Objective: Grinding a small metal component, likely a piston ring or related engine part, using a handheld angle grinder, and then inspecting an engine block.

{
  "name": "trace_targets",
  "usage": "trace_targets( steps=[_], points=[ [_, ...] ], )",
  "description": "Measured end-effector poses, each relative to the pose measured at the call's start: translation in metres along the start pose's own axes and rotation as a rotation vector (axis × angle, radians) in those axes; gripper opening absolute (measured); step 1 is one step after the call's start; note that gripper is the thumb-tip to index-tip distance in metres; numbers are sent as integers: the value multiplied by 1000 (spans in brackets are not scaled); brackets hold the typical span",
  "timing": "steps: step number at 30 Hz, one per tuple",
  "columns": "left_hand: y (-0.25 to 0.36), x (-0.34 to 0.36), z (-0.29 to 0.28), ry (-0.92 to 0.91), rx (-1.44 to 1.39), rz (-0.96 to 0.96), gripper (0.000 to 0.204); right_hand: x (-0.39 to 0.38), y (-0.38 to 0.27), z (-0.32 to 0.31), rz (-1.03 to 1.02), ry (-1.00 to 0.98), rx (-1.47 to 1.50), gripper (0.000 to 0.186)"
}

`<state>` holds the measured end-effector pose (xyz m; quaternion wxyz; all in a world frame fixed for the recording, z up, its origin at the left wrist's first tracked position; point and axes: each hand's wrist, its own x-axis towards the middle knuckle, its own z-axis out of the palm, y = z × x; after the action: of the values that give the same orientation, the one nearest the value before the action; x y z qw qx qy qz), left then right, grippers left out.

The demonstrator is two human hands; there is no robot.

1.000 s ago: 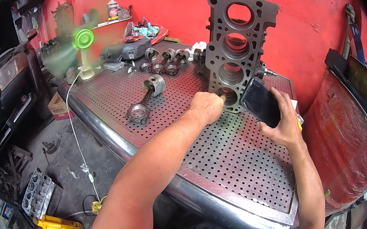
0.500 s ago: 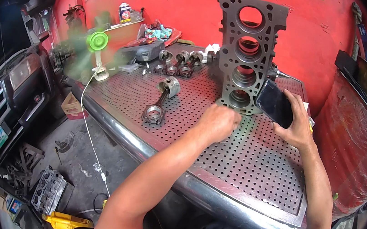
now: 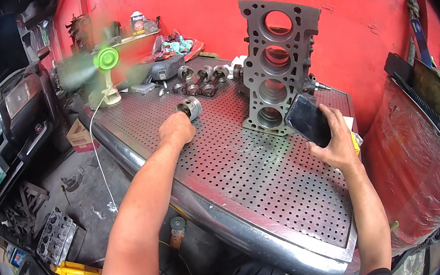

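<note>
My left hand (image 3: 177,130) is closed over the connecting rod of a piston (image 3: 190,108) lying on the perforated metal table (image 3: 246,172). The rod and its big end are hidden under the fingers, while the silver piston head shows just beyond them. A dark-screened smartphone (image 3: 307,121) is gripped in my right hand (image 3: 339,142), tilted in front of the lower right corner of an engine block (image 3: 260,86). That grey block stands upright on its end, its cylinder bores facing me.
Several more pistons with rods (image 3: 204,79) lie at the back beside a dark case (image 3: 166,67). A running green fan (image 3: 107,59) stands at the far left corner, its cord (image 3: 99,169) hanging down. A cylinder head (image 3: 58,232) sits on the floor. Red plastic-wrapped panel (image 3: 406,158) at right.
My left hand has moved left from beside the engine block's base to the lone piston and closed over its rod. My right hand still holds the phone. The view has shifted slightly.
</note>
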<state>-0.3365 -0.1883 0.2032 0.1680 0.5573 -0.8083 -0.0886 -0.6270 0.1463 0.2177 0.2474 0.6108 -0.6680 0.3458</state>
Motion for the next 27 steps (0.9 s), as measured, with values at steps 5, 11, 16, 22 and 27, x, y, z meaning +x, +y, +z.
trace_targets(
  steps=[5,11,16,22,27],
  points=[
    [9,-1,-7,-7,-132,25,35,1,1,-3,31,-5,-6,96],
    [75,-78,-28,-169,-240,318,48,-3,6,-9,35,11,7,97],
    [125,-122,-17,-230,-251,343,42,-4,7,-8,48,11,10,97],
    [151,-121,3,-241,-233,238,46,-3,7,-7,54,6,9,98],
    [156,-121,7,-243,-245,225,45,-2,7,-9,67,-13,11,98]
  ],
)
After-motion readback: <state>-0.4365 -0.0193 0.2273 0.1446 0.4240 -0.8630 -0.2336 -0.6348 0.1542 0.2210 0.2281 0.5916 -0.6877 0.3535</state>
